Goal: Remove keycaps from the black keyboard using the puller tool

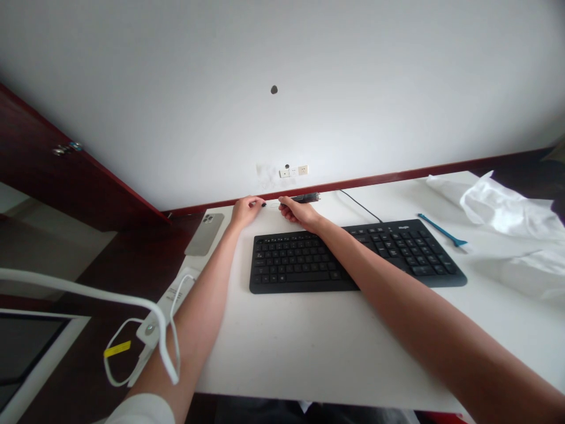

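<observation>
Near the far edge of the white table, my left hand is closed, its fingertips at a small black piece too small to name. To its right, my right hand is closed around a slim tool with a dark, partly see-through handle. The handle points right, and the tip, on the left, is too fine to make out. Below both hands lies a black keyboard. My right forearm crosses over it, hiding some middle keys. A cable runs from the keyboard's back edge towards the wall.
A blue pry tool lies right of the keyboard, beside crumpled white plastic sheeting. At the table's left edge are a phone, a white power strip and a looped white cable. The wall stands behind the table.
</observation>
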The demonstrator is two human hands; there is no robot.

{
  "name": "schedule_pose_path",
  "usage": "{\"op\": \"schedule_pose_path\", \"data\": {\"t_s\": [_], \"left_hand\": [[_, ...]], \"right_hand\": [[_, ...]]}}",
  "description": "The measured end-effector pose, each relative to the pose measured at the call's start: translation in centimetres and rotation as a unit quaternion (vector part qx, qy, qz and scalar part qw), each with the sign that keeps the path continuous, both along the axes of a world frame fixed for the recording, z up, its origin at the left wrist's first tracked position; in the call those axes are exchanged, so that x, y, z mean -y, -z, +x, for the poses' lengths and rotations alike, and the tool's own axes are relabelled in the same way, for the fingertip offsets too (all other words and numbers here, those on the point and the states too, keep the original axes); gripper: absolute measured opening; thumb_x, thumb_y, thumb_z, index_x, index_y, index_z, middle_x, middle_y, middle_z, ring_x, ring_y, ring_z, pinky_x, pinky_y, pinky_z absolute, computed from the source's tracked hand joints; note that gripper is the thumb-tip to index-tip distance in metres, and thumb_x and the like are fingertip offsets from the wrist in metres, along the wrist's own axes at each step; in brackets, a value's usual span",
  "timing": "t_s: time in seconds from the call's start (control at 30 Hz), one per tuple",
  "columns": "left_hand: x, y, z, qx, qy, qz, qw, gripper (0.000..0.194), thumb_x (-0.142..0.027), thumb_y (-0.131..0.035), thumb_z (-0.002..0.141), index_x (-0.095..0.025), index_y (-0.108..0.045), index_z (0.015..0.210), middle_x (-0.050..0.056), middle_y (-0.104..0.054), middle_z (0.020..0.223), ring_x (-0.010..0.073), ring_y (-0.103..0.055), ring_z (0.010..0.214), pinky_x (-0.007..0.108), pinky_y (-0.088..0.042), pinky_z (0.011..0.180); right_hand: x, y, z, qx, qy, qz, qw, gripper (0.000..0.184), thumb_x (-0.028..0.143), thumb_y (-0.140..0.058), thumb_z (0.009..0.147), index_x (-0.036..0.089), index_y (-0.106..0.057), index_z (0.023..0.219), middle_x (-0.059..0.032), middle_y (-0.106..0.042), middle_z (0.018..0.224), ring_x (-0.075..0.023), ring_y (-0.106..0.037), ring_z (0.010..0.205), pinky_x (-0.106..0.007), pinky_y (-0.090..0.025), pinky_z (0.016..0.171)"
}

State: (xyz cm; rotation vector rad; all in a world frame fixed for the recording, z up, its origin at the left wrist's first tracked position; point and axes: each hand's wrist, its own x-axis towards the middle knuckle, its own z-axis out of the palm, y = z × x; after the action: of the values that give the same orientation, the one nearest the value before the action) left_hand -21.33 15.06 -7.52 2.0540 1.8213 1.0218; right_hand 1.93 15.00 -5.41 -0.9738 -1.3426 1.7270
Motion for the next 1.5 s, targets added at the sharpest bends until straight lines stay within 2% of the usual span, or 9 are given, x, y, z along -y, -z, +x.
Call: {"op": "schedule_pose_path", "data": {"t_s": [0.13, 0.27, 0.43, 0.63, 1.03, 1.2, 1.27, 1.37, 1.5], "left_hand": [[0.0, 0.1, -0.1, 0.02, 0.003, -0.014, 1.0, 0.026, -0.038, -0.06, 0.09, -0.024, -0.08, 0.098, 0.005, -0.077, 0.109, 0.02, -0.067, 0.089, 0.03, -0.051, 0.083], [-0.1, 0.2, -0.1, 0.003, -0.008, -0.016, 1.0, 0.025, -0.042, -0.065, 0.086, -0.025, -0.079, 0.099, 0.003, -0.076, 0.106, 0.0173, -0.062, 0.079, 0.029, -0.049, 0.077], [-0.1, 0.4, -0.3, -0.019, -0.027, -0.015, 0.999, 0.022, -0.04, -0.068, 0.082, -0.025, -0.079, 0.093, 0.001, -0.07, 0.084, 0.0147, -0.051, 0.062, 0.027, -0.041, 0.063], [0.0, 0.5, -0.5, 0.009, -0.023, -0.028, 0.999, 0.023, -0.04, -0.071, 0.079, -0.022, -0.079, 0.091, -0.004, -0.051, 0.058, 0.0128, -0.042, 0.054, 0.025, -0.031, 0.056], [0.0, 0.6, -0.8, 0.027, -0.006, -0.038, 0.999, 0.026, -0.033, -0.072, 0.074, -0.021, -0.076, 0.097, -0.003, -0.055, 0.065, 0.0131, -0.045, 0.059, 0.024, -0.035, 0.059], [0.2, 0.3, -0.4, 0.058, 0.015, -0.016, 0.998, 0.03, -0.022, -0.068, 0.071, -0.022, -0.072, 0.101, 0.0, -0.072, 0.101, 0.0115, -0.05, 0.065, 0.025, -0.043, 0.068], [0.4, 0.1, -0.2, 0.065, 0.001, -0.008, 0.998, 0.029, -0.019, -0.063, 0.073, -0.022, -0.071, 0.101, 0.001, -0.073, 0.106, 0.0123, -0.054, 0.067, 0.026, -0.045, 0.072], [1.1, -0.2, 0.1, 0.062, -0.069, 0.016, 0.996, 0.021, -0.017, -0.058, 0.078, -0.022, -0.07, 0.094, 0.001, -0.073, 0.098, 0.0146, -0.058, 0.071, 0.026, -0.046, 0.073], [4.0, -0.4, 0.9, 0.064, -0.145, 0.056, 0.986, 0.011, -0.02, -0.059, 0.081, -0.022, -0.068, 0.087, 0.0, -0.071, 0.087, 0.0146, -0.056, 0.068, 0.026, -0.044, 0.071]], "right_hand": [[-0.2, 0.2, -0.1, 0.002, 0.0, -0.001, 1.0, 0.038, 0.043, -0.059, 0.098, 0.015, -0.062, 0.073, -0.0029, -0.057, 0.065, -0.0085, -0.045, 0.051, -0.021, -0.034, 0.044], [-0.2, 0.2, 0.0, 0.002, 0.0, -0.001, 1.0, 0.037, 0.043, -0.061, 0.097, 0.015, -0.062, 0.073, -0.0029, -0.057, 0.065, -0.0086, -0.045, 0.051, -0.021, -0.035, 0.044], [-0.1, 0.1, 0.0, 0.006, 0.002, -0.001, 1.0, 0.037, 0.04, -0.057, 0.099, 0.014, -0.063, 0.073, -0.0028, -0.056, 0.066, -0.008, -0.045, 0.051, -0.021, -0.034, 0.044], [-0.1, 0.2, -0.1, 0.001, 0.002, -0.008, 1.0, 0.037, 0.04, -0.058, 0.099, 0.014, -0.063, 0.073, -0.0016, -0.056, 0.063, -0.0075, -0.043, 0.049, -0.021, -0.033, 0.043], [-0.2, 0.5, -0.1, -0.007, 0.005, 0.002, 1.0, 0.037, 0.04, -0.059, 0.098, 0.014, -0.063, 0.072, -0.0029, -0.056, 0.065, -0.0079, -0.043, 0.051, -0.021, -0.033, 0.043], [-0.4, 0.4, -0.1, -0.026, 0.007, -0.02, 0.999, 0.036, 0.042, -0.062, 0.095, 0.014, -0.062, 0.073, -0.0018, -0.056, 0.064, -0.0077, -0.042, 0.05, -0.021, -0.032, 0.043], [-0.5, 0.2, 0.0, -0.032, 0.012, -0.036, 0.999, 0.036, 0.041, -0.061, 0.096, 0.014, -0.061, 0.072, -0.0014, -0.054, 0.063, -0.0074, -0.041, 0.05, -0.021, -0.031, 0.042], [-0.4, 0.1, 0.0, -0.033, 0.01, -0.033, 0.999, 0.037, 0.043, -0.06, 0.095, 0.015, -0.061, 0.071, -0.0012, -0.053, 0.063, -0.0077, -0.041, 0.05, -0.021, -0.029, 0.043], [-0.1, 0.0, 0.1, -0.017, -0.008, -0.014, 1.0, 0.039, 0.05, -0.063, 0.091, 0.016, -0.062, 0.074, -0.0013, -0.054, 0.066, -0.0085, -0.042, 0.052, -0.022, -0.031, 0.045]]}}
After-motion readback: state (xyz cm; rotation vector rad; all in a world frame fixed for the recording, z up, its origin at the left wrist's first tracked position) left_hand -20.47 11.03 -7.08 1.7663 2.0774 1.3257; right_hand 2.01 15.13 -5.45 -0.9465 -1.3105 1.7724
